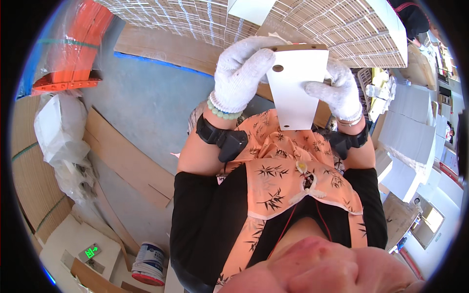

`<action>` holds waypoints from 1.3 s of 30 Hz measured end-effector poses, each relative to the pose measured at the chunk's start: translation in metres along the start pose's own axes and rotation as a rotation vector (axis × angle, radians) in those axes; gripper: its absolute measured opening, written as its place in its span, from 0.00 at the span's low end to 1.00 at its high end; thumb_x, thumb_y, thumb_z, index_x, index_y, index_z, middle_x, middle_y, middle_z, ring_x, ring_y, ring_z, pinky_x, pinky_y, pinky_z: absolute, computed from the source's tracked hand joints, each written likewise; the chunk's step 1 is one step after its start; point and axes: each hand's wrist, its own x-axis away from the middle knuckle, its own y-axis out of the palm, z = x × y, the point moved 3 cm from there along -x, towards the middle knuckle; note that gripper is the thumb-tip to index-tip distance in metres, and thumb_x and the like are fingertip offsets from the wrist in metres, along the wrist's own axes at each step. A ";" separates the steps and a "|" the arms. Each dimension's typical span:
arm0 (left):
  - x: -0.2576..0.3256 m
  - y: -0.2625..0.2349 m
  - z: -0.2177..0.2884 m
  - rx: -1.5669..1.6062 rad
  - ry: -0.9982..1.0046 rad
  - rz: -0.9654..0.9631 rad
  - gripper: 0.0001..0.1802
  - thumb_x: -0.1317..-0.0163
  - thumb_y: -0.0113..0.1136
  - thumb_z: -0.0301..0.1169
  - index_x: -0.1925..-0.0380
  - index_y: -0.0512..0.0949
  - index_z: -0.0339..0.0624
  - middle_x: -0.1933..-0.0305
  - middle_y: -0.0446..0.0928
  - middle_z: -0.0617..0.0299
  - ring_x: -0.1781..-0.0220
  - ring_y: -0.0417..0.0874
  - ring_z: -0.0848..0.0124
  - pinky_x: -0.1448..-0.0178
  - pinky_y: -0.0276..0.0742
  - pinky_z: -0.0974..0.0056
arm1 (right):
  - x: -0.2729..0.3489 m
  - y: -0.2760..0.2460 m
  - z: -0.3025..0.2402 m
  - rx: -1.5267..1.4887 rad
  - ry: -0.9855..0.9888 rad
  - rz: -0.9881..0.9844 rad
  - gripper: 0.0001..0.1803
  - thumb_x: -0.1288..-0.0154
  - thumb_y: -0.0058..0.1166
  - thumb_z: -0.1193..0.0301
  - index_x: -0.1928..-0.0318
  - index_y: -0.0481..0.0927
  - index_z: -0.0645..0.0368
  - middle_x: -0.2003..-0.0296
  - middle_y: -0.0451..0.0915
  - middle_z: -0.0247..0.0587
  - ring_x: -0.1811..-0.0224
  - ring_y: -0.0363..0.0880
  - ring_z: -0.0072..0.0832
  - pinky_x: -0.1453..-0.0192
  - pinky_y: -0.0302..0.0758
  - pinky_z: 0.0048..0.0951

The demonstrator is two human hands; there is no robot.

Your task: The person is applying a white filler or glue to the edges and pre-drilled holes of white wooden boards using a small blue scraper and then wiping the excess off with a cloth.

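A flat white panel (299, 93) with a brown top edge is held up in front of my chest. Small round holes show on its white face and along that edge. My left hand (240, 73), in a white knit glove, grips its upper left side, thumb near the top corner. On the right side, my right hand (338, 90) wears a matching glove and has its thumb laid over the white face. The panel hides the other fingers in part. Black bands with small box-like devices sit on both forearms, above an orange apron (273, 180).
Tall stacks of thin white-edged pieces (337, 29) stand just beyond my hands. To the left are an orange metal beam (78, 44), plastic-wrapped bundles (61, 127) and a cardboard sheet (122, 156) on the floor. A bucket (148, 263) stands lower left; white stacked boards (405, 122) stand right.
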 end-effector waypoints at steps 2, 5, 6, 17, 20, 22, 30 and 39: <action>0.002 -0.001 -0.001 -0.068 -0.059 -0.041 0.21 0.30 0.58 0.38 0.46 0.79 0.30 0.57 0.85 0.57 0.63 0.86 0.73 0.63 0.82 0.71 | 0.003 -0.002 0.007 -0.038 0.044 -0.018 0.17 0.41 0.67 0.76 0.50 0.84 0.63 0.60 0.87 0.37 0.60 0.83 0.22 0.55 0.79 0.25; 0.001 -0.003 -0.002 -0.127 -0.085 -0.075 0.21 0.29 0.57 0.39 0.47 0.79 0.31 0.59 0.85 0.57 0.65 0.86 0.76 0.66 0.81 0.73 | 0.005 -0.004 0.014 -0.104 0.086 -0.032 0.18 0.41 0.68 0.76 0.49 0.84 0.64 0.60 0.86 0.36 0.60 0.83 0.21 0.55 0.79 0.25; 0.001 -0.003 -0.002 -0.146 -0.084 -0.092 0.22 0.29 0.57 0.40 0.47 0.80 0.31 0.60 0.85 0.58 0.66 0.86 0.76 0.66 0.80 0.74 | 0.005 -0.004 0.016 -0.135 0.088 -0.028 0.19 0.41 0.68 0.76 0.48 0.83 0.64 0.60 0.86 0.36 0.60 0.83 0.21 0.55 0.79 0.25; 0.002 -0.001 0.001 -0.120 -0.060 -0.104 0.23 0.29 0.58 0.42 0.48 0.81 0.31 0.61 0.85 0.59 0.65 0.85 0.78 0.66 0.78 0.75 | 0.009 0.003 0.017 -0.203 0.052 -0.022 0.18 0.42 0.68 0.76 0.49 0.84 0.64 0.59 0.84 0.33 0.61 0.81 0.20 0.58 0.77 0.23; 0.003 -0.001 -0.001 -0.114 -0.053 -0.077 0.23 0.29 0.59 0.43 0.48 0.81 0.31 0.61 0.85 0.59 0.65 0.85 0.78 0.66 0.78 0.75 | 0.008 0.004 0.018 -0.210 0.039 -0.024 0.18 0.41 0.67 0.77 0.49 0.84 0.64 0.60 0.84 0.33 0.61 0.81 0.19 0.59 0.77 0.23; 0.002 -0.001 -0.004 -0.117 -0.048 -0.067 0.24 0.30 0.59 0.43 0.48 0.81 0.31 0.61 0.85 0.59 0.65 0.84 0.78 0.66 0.78 0.76 | 0.007 0.004 0.019 -0.194 0.012 -0.032 0.18 0.41 0.67 0.76 0.50 0.84 0.64 0.60 0.83 0.33 0.62 0.81 0.19 0.60 0.76 0.23; -0.001 -0.014 -0.028 -0.330 -0.380 0.167 0.26 0.22 0.46 0.47 0.53 0.81 0.32 0.61 0.85 0.57 0.62 0.87 0.75 0.60 0.82 0.71 | 0.006 0.009 0.043 -0.528 0.340 0.073 0.22 0.37 0.64 0.69 0.45 0.80 0.69 0.59 0.86 0.41 0.62 0.85 0.23 0.63 0.80 0.21; -0.007 -0.011 -0.035 -0.404 -0.335 0.201 0.25 0.22 0.43 0.46 0.50 0.80 0.34 0.57 0.85 0.56 0.60 0.86 0.74 0.56 0.80 0.71 | 0.000 0.000 0.058 -0.627 0.336 0.000 0.19 0.36 0.61 0.73 0.45 0.80 0.68 0.56 0.86 0.42 0.58 0.86 0.25 0.56 0.83 0.24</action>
